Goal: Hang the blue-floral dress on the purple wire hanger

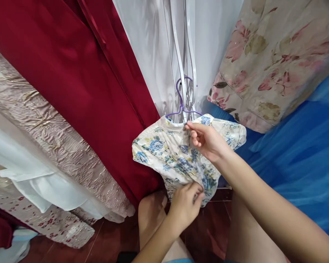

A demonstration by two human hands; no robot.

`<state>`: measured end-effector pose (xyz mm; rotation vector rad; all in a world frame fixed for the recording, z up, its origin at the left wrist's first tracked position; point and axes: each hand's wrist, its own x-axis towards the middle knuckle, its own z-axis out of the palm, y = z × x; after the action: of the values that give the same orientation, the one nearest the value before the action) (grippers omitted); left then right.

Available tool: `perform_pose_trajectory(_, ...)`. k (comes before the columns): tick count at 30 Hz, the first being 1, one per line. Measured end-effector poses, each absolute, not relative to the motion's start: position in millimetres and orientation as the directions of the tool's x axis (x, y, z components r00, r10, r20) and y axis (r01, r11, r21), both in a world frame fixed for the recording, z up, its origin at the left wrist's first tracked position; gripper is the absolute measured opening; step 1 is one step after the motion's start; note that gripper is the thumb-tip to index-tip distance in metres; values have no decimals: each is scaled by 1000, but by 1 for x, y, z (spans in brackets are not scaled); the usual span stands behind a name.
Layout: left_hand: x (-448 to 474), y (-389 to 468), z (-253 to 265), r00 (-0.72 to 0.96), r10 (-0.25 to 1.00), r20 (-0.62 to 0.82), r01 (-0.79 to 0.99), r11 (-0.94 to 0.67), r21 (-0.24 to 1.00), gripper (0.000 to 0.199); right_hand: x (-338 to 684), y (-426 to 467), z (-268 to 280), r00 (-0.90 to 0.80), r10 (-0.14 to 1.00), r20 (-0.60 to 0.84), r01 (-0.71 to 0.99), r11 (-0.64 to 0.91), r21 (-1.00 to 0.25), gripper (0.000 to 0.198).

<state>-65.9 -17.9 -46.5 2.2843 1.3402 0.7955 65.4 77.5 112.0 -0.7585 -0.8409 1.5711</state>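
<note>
A small white blouse with blue flowers hangs from a purple hanger, its sleeves spread to both sides. At the neckline, my right hand pinches the blouse's front edge between thumb and forefinger, the other fingers curled. Lower on the front, my left hand has its fingers closed on the fabric near the hem. The hanger's hook sits among white strips or tubes running down from above; what exactly it hooks onto is partly hidden.
Dark red cloth and a pale embossed garment hang at left. To the right are a beige floral garment and blue fabric. Reddish tiles cover the floor, and my bare legs are below the blouse.
</note>
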Motion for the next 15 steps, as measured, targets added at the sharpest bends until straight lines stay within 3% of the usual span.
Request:
perform_pose_trajectory(2, -74, -2, -20, 209, 866, 454, 546, -489, 681, 11, 66, 70, 101, -104, 991, 84, -431, 31, -902, 20)
perform_pose_trajectory(5, -83, 30, 35, -21, 748, 663, 453, -584, 674, 33, 68, 61, 91, -68, 973, 222, -318, 190, -929, 25)
perform_pose_trajectory(10, -79, 68, 99, 202, 706, 679, 567, -649, 507, 18, 71, 63, 91, -66, 953, 296, -217, 276, -936, 30)
perform_pose_trajectory(15, -77, 71, 119, 3, 594, 804, 563, -666, 490, 16, 70, 71, 77, -119, 956, 269, -168, 248, -954, 33)
